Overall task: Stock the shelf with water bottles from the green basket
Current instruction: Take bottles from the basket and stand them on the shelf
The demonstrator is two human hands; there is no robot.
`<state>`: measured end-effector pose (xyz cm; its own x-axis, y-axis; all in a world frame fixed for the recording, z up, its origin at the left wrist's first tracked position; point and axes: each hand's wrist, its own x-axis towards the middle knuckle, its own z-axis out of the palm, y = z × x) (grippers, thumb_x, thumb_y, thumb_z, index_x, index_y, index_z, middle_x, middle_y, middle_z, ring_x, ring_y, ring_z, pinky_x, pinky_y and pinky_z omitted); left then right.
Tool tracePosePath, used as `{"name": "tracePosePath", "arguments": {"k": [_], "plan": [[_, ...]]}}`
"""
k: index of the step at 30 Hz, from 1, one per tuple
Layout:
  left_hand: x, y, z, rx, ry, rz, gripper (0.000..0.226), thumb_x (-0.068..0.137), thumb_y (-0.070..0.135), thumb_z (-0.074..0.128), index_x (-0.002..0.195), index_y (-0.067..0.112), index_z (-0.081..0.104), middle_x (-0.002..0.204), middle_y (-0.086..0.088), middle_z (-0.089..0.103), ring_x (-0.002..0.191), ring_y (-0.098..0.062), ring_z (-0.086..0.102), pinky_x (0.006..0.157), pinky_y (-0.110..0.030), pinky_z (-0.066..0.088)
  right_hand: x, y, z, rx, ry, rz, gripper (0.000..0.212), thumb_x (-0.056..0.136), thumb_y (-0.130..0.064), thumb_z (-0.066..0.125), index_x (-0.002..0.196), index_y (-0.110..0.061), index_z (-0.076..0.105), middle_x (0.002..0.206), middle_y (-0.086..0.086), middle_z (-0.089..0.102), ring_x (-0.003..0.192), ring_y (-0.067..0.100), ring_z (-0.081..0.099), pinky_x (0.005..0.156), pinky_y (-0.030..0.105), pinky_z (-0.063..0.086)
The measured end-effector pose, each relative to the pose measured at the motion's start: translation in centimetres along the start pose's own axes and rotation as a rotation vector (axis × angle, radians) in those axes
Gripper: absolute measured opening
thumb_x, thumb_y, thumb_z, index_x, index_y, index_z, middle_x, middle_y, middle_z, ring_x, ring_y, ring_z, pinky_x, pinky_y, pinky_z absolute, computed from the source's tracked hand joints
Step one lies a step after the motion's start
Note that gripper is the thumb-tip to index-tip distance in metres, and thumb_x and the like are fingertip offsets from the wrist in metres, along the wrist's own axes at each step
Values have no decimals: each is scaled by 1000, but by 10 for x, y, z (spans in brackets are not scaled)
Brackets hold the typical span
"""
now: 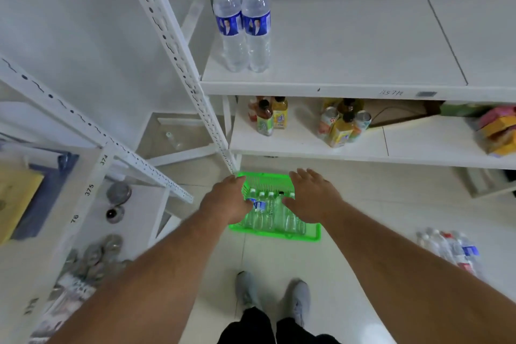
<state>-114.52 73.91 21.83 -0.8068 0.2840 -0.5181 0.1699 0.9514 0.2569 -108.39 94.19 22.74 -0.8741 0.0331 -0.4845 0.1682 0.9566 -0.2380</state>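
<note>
The green basket (275,233) sits on the floor just in front of the white shelf unit (335,89) and holds a row of water bottles (269,211) lying side by side. The left hand (226,200) is over the basket's left edge; its fingers are hidden, so its grip cannot be determined. The right hand (311,195) is over the basket's right side, fingers extended, holding nothing. Above the basket, stocked water bottles (241,22) stand upright at the upper shelf's left end.

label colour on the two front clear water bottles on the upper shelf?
Blue, with a white panel, on the clear plastic water bottles; head view.
</note>
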Motion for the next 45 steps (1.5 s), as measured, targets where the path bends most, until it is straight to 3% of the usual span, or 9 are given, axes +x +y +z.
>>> {"name": "tracePosePath", "arguments": {"k": [6,13,24,32,38,45], "plan": [[19,-31,40,-33,-105,-49,76,85,45,61,152,28,28,156,0,33,137,-29,39,110,-42,38,14,1,51,59,-104,100,79,96,-55,46,158,-15,17,166,7,13,153,25,11,122,40,18],[50,-70,77,-115,-192,-61,78,87,47,61,154,26,25,158,-2,30,139,-28,37,112,-38,35,30,-10,101,139,-173,227,75,95,-54,49,154,-14,25,162,7,25,148,28,25,118,42,28],[98,-94,117,-227,-290,-99,80,84,51,63,151,24,29,152,-4,39,135,-25,44,109,-39,40,75,-17,146,284,-236,313,77,96,-52,50,156,-13,22,160,8,30,143,31,33,114,39,32],[153,-86,148,-292,-285,-165,78,87,45,65,152,18,31,153,-6,39,138,-25,41,109,-32,36,137,23,180,380,-255,334,78,96,-53,50,157,-12,22,158,11,32,142,31,36,113,38,33],[195,-78,188,-398,-246,-256,76,83,42,71,147,18,38,148,-7,46,130,-24,50,108,-38,41,185,57,219,495,-296,370,77,97,-52,49,157,-12,21,158,14,31,142,32,36,112,38,33],[228,-70,234,-458,-227,-282,70,85,35,71,145,15,41,146,-7,49,128,-24,52,106,-39,43,221,89,261,596,-328,424,78,95,-52,54,155,-11,25,154,16,38,130,33,51,106,37,43]]}}
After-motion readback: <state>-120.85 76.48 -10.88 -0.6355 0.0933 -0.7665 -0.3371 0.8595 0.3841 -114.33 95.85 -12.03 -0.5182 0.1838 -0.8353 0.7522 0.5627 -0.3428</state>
